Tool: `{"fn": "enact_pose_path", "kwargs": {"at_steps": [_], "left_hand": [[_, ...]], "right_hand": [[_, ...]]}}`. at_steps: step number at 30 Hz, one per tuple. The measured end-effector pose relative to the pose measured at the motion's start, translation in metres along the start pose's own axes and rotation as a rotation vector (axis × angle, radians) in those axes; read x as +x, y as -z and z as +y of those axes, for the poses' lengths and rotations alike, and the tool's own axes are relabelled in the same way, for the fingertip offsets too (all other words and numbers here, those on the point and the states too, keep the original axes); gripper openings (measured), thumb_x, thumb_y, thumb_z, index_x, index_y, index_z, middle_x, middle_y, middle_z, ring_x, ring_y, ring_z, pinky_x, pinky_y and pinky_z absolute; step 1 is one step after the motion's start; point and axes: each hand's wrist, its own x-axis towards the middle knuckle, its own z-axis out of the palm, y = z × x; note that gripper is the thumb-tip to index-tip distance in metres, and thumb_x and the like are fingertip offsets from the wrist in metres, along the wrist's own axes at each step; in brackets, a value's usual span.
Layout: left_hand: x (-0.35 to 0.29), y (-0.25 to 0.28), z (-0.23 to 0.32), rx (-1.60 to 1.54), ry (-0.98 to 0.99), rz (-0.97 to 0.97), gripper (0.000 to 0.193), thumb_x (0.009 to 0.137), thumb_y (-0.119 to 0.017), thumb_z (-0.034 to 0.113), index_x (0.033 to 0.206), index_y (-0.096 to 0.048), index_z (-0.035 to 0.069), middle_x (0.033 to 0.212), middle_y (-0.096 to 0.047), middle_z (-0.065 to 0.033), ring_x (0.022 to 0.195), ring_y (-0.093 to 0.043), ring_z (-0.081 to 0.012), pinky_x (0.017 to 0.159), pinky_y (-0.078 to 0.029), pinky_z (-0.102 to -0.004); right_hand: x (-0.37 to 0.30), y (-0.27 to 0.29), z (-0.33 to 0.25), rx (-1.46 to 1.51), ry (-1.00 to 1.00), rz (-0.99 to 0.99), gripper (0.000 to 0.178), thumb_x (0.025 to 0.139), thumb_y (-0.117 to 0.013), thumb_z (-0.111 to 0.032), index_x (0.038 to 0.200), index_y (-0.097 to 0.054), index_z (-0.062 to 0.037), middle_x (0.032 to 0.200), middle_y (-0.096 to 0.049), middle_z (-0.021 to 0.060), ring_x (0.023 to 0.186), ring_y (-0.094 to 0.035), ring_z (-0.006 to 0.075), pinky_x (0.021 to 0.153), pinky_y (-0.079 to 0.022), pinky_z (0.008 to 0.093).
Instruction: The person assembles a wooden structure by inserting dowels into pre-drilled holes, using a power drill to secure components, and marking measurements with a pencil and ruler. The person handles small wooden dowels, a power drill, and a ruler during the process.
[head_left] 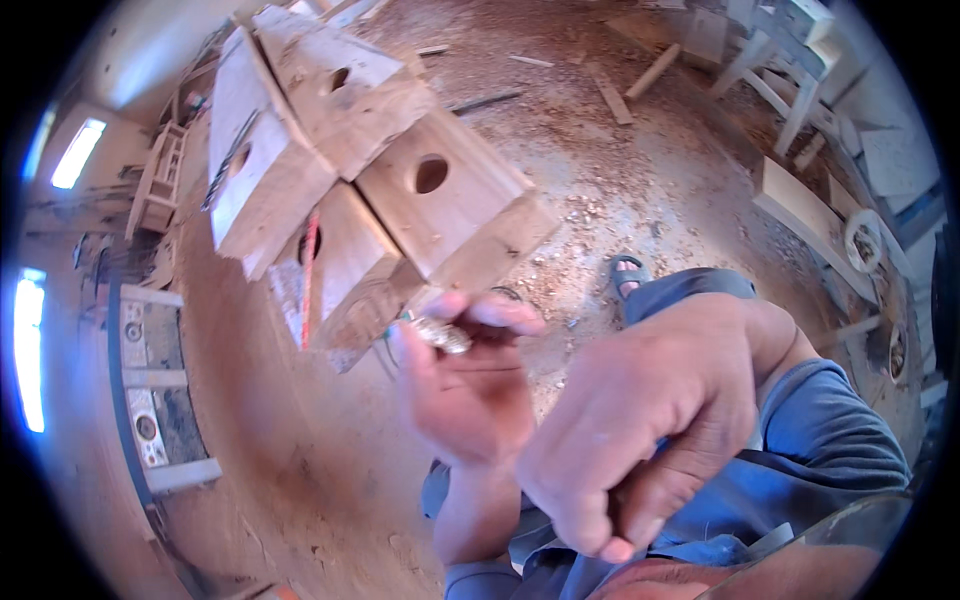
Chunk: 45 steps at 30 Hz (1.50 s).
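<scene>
My left hand is turned palm up, fingers curled. Between its thumb and fingers it holds a small shiny, silvery packet-like thing with a bit of green at one end; its kind is unclear. Closer to me, my right hand is closed with thumb and fingertips pressed together. Anything inside that pinch is hidden. Just beyond the left hand stand thick wooden blocks with round holes, among them the right block, the far block and the near block.
A thin red stick leans against the near block. On the left block lies a dark twisted drill bit. Wood shavings and offcuts litter the floor. A wooden stand and boards are at the right.
</scene>
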Motion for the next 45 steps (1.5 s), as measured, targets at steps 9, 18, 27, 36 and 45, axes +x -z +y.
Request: {"fn": "enact_pose_path", "kwargs": {"at_steps": [9,18,27,36,45], "left_hand": [[-0.002,0.009,-0.016,0.639,0.001,-0.345,0.04,0.107,-0.042,0.03,0.118,-0.061,-0.005,0.105,-0.066,-0.0176,0.097,-0.063,-0.0233,0.09,-0.049,-0.0356],[0.001,0.009,-0.018,0.464,0.345,-0.269,0.034,0.103,-0.054,0.025,0.124,-0.06,-0.001,0.113,-0.067,-0.0144,0.094,-0.064,-0.0187,0.084,-0.052,-0.0314],[0.006,0.014,-0.02,0.507,0.278,-0.305,0.028,0.103,-0.053,0.02,0.122,-0.061,0.001,0.111,-0.069,-0.0134,0.093,-0.065,-0.0192,0.083,-0.053,-0.0331],[0.003,0.012,-0.015,0.442,0.272,-0.218,0.025,0.102,-0.056,0.016,0.121,-0.061,0.001,0.107,-0.069,-0.0132,0.092,-0.065,-0.0191,0.083,-0.053,-0.0335],[0.007,0.016,-0.01,0.365,0.222,-0.248,0.021,0.101,-0.057,0.013,0.118,-0.062,0.001,0.104,-0.07,-0.012,0.092,-0.065,-0.0163,0.08,-0.052,-0.0273]], "right_hand": [[0.007,-0.006,-0.002,0.155,-0.022,0.042,0.015,0.1,-0.06,-0.008,0.103,-0.063,0.0061,0.09,-0.06,0.0119,0.078,-0.058,0.0275,0.067,-0.046,0.0348],[0.011,-0.014,-0.001,0.387,-0.032,0.137,0.012,0.097,-0.064,-0.006,0.101,-0.063,0.0054,0.094,-0.061,0.0108,0.082,-0.058,0.0232,0.072,-0.045,0.033],[0.01,-0.033,-0.011,0.707,-0.118,0.371,0.011,0.095,-0.066,-0.002,0.102,-0.063,0.0047,0.097,-0.062,0.0121,0.085,-0.059,0.019,0.075,-0.045,0.0295],[0.014,-0.039,0.0,0.715,-0.087,0.423,0.021,0.091,-0.069,0.002,0.109,-0.058,0.0059,0.092,-0.065,0.0139,0.084,-0.061,0.0217,0.075,-0.047,0.0326],[0.019,-0.042,0.013,0.529,-0.09,0.574,0.021,0.084,-0.075,0.002,0.101,-0.062,0.0003,0.084,-0.066,0.0134,0.079,-0.063,0.0225,0.069,-0.048,0.0339]]}}
